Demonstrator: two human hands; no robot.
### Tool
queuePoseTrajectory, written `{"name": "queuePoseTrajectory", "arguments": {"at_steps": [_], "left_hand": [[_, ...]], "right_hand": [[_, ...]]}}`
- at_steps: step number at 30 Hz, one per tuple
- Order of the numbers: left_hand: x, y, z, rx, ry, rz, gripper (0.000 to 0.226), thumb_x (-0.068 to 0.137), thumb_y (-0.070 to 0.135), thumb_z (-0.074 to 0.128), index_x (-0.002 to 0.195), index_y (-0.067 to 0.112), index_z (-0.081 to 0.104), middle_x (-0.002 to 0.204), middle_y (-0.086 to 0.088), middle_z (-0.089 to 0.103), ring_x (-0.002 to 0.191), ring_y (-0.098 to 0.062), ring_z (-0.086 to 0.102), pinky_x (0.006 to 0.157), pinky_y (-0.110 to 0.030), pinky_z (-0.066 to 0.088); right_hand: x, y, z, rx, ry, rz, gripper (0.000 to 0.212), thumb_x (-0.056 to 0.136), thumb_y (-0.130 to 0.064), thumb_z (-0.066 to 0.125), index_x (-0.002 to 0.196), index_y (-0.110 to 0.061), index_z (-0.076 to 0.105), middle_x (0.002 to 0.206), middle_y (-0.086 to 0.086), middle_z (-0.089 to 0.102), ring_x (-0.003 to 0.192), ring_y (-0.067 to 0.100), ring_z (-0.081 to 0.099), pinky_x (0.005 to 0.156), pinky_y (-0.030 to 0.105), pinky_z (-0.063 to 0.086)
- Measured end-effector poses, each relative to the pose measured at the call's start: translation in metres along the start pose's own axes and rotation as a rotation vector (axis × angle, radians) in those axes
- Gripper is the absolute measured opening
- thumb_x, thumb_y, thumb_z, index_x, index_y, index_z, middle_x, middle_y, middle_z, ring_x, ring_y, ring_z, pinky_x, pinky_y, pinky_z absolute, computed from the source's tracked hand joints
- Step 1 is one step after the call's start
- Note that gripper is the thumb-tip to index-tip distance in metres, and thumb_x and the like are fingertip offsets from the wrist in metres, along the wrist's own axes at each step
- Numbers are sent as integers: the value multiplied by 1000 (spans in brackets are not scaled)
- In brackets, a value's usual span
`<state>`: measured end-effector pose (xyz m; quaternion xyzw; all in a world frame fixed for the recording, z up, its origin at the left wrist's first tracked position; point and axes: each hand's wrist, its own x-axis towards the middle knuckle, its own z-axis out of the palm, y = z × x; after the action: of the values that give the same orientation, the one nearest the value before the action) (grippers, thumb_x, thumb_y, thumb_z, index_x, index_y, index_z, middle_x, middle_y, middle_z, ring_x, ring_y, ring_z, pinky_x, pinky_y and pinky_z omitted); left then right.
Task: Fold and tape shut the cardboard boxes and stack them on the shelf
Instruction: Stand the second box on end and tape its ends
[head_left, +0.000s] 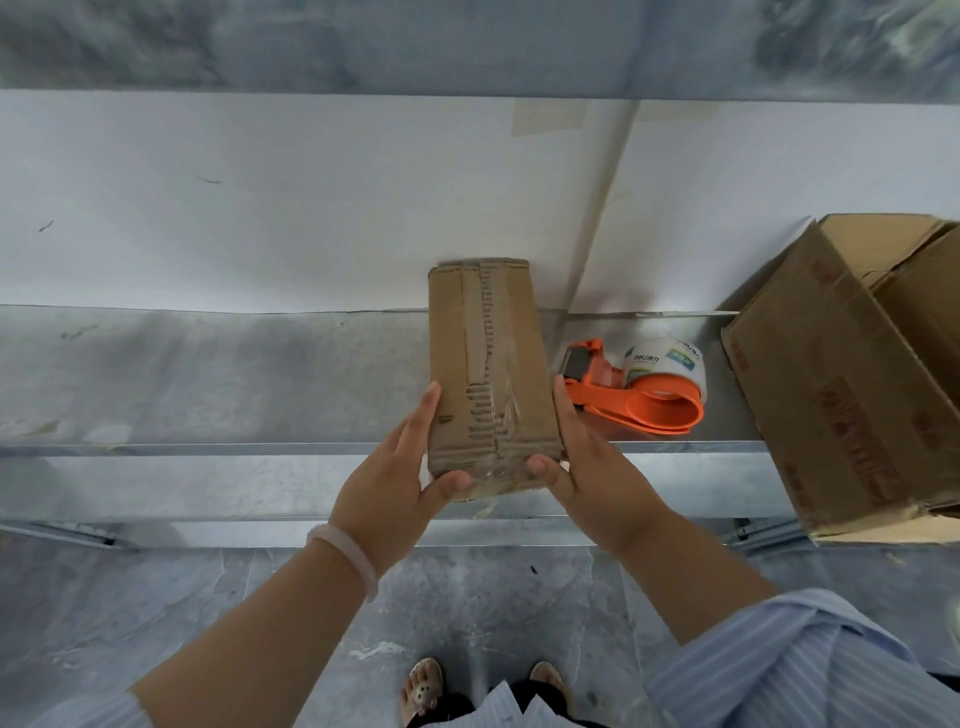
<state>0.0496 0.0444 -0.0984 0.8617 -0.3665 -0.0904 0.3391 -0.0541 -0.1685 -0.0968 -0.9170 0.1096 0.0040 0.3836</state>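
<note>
Small taped box, seam up, over metal shelf, near end past front lip | left hand at 7 o'clock, right hand at 5 o'clock: fingers flat along sides, thumbs hooked over near end, gripping | orange tape dispenser just beside, 3 o'clock | large open carton farther, 3 o'clock

Galvanised metal shelf spanning mid-frame left to right, front lip toward the bottom; dull grey, smudged at left; small taped box at centre, long axis front to back, near end past the front lip, contact with the deck unclear; orange tape dispenser with white roll just right of it, on the deck; large cardboard box at right edge, set at an angle, near end overhanging the lip; grey stone floor along the bottom, two sandalled feet on it.
</note>
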Motion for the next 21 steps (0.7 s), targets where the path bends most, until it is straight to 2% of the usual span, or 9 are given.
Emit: {"name": "queuePoseTrajectory", "arguments": {"at_steps": [4,7,9,10,12,13,15,18,21], "left_hand": [[-2,-3,7,-18,31,-3,83,86,81,19,152,35,0,148,5,42,101,-15,63,68,-6,40],[-1,0,7,-109,8,-61,83,80,87,18,148,46,-8,144,29,29,113,-3,52,76,-1,40],[-1,7,7,-317,-7,-127,85,76,90,23,145,54,-8,140,43,26,123,4,46,92,-2,38],[0,13,8,-507,5,-178,89,75,90,32,147,52,-3,139,42,33,126,6,45,100,-7,38],[3,25,16,-745,72,-277,91,78,76,55,152,39,17,132,26,56,122,1,54,100,-22,48],[4,34,19,-759,129,-308,80,82,63,63,149,33,31,126,19,63,115,-1,60,94,-24,52],[7,49,24,-713,262,-366,47,90,34,66,134,33,49,110,16,69,100,4,65,83,-17,54],[8,52,26,-694,308,-405,34,97,22,56,124,41,48,109,17,67,96,8,63,73,-7,50],[5,44,27,-710,263,-421,45,98,46,38,142,35,41,125,15,61,111,4,59,88,-13,51]], "right_hand": [[-2,8,4,45,25,24,93,82,-86,17,157,-33,2,159,-12,28,141,7,35,110,38,40],[-4,3,12,246,53,71,78,90,-73,27,156,-36,8,158,-19,28,142,-1,29,116,38,34],[-8,-10,16,453,55,89,67,97,-61,34,156,-36,14,153,-25,33,140,-7,29,118,29,30],[-10,-18,18,556,66,96,60,100,-53,37,155,-35,20,149,-26,39,137,-8,34,114,23,33],[-10,-34,23,699,140,130,48,100,-39,46,147,-34,36,133,-25,57,125,-6,50,100,14,43],[-8,-42,26,737,201,174,42,99,-33,53,139,-35,44,122,-26,63,116,-5,57,90,10,47],[-5,-50,34,703,330,269,34,94,-27,63,124,-42,53,103,-29,68,100,-7,64,77,7,49],[-3,-50,37,617,367,345,30,95,-35,56,124,-43,55,102,-29,67,97,-10,62,82,13,52],[-4,-48,37,641,332,357,37,101,-44,40,136,-40,48,121,-24,62,111,-8,56,95,17,45]]}}
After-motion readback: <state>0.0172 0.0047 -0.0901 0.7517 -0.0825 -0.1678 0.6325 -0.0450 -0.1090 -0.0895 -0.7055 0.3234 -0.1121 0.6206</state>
